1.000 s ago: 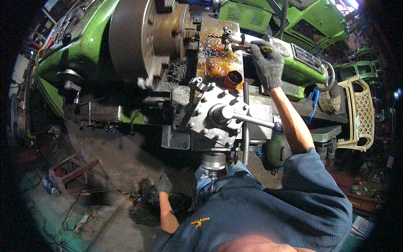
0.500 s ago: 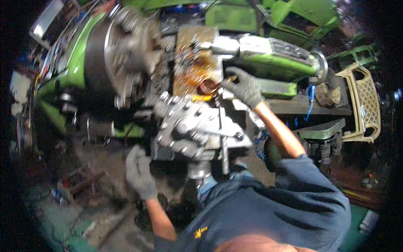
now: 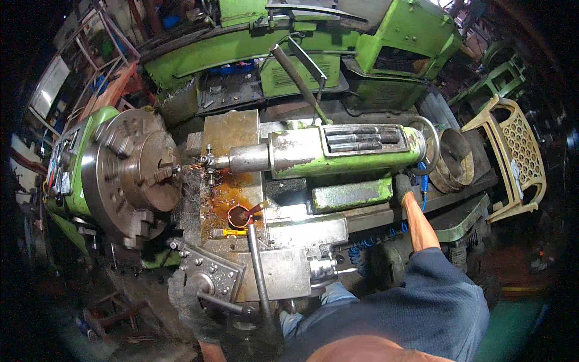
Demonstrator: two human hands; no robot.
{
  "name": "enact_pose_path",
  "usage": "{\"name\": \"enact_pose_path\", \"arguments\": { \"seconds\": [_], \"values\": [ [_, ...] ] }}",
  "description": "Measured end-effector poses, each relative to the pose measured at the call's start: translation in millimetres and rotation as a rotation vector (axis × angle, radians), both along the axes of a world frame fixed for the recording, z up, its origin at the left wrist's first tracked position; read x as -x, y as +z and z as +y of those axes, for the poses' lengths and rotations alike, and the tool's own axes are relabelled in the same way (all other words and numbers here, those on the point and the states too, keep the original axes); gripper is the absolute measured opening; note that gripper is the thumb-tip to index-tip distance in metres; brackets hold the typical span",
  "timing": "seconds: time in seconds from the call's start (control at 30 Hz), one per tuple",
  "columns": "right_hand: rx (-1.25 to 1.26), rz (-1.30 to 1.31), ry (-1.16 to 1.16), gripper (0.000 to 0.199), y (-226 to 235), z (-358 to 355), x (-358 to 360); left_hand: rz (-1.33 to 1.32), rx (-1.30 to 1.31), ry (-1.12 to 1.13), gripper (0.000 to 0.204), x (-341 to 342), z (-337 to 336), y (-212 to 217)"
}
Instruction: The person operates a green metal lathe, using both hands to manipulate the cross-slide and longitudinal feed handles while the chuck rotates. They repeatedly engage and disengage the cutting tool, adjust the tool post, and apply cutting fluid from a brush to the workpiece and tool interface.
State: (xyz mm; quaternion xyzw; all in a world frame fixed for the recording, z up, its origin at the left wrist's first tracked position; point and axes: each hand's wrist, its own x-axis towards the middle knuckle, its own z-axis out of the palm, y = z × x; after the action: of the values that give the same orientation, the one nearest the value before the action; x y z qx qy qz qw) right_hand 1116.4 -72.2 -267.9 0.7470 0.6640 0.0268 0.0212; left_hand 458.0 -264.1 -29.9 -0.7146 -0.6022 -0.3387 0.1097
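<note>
A large, worn green and grey metal lathe [image 3: 301, 232] spans the middle of the frame. Its tailstock [image 3: 301, 157] lies across the centre and right of centre, with chipped green paint and a bare steel barrel pointing left. The round, stepped chuck [image 3: 129, 181] stands at the left, dull steel, its edges blurred. A flat metal plate [image 3: 232, 130] between them carries amber-brown fluid and fine metal chips. At the right edge is a cream plastic chair [image 3: 517, 148] with a perforated back. The square tool post [image 3: 208, 271], studded with bolts, sits at the lower left of centre.

A round bucket [image 3: 461, 180] stands right of the tailstock, its dark contents unclear. The left hand [image 3: 186, 295], in a grey glove, is smeared at the tool post's left side; whether its fingers are apart or clamped I cannot tell. The right hand [image 3: 402, 187], in a dark glove, is just beside the tailstock's base; its fingers cannot be made out either.

A shallow tray [image 3: 404, 142] atop the tailstock holds dark bars. A red-rimmed cup [image 3: 230, 212] contains brown matter and a reddish handle [image 3: 258, 207]. Below it, a yellow strip [image 3: 234, 232] bears marks too small to read.
</note>
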Motion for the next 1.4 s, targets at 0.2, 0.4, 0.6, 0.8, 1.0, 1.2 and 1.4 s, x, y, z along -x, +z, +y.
{"name": "enact_pose_path", "arguments": {
  "seconds": [0.2, 0.4, 0.6, 0.8, 1.0, 1.2, 1.4],
  "values": [
    [0.272, 0.003, -0.135, 0.028, -21, 34, -15, 0.035, 0.028, -0.063, 0.044, 8, 12, -9],
    [0.322, -0.009, -0.234, 0.028, -15, -4, -18, 0.0, 0.034, -0.128, 0.045, 38, 10, -29],
    [0.363, -0.012, -0.349, 0.028, -23, -57, -12, -0.043, 0.075, -0.25, 0.045, 66, 3, -42],
    [0.389, -0.027, -0.351, 0.028, -21, -37, -4, -0.08, 0.073, -0.237, 0.045, 77, -7, -41],
    [0.385, -0.025, -0.371, 0.028, -17, -43, -9, -0.098, 0.068, -0.241, 0.045, 69, -9, -37],
    [0.39, -0.037, -0.356, 0.028, -15, -37, -3, -0.206, 0.049, -0.193, 0.029, 54, -8, -26],
    [0.381, -0.027, -0.331, 0.028, -26, -27, -3, -0.21, 0.022, -0.138, 0.025, 51, -14, -27]
  ]
}}
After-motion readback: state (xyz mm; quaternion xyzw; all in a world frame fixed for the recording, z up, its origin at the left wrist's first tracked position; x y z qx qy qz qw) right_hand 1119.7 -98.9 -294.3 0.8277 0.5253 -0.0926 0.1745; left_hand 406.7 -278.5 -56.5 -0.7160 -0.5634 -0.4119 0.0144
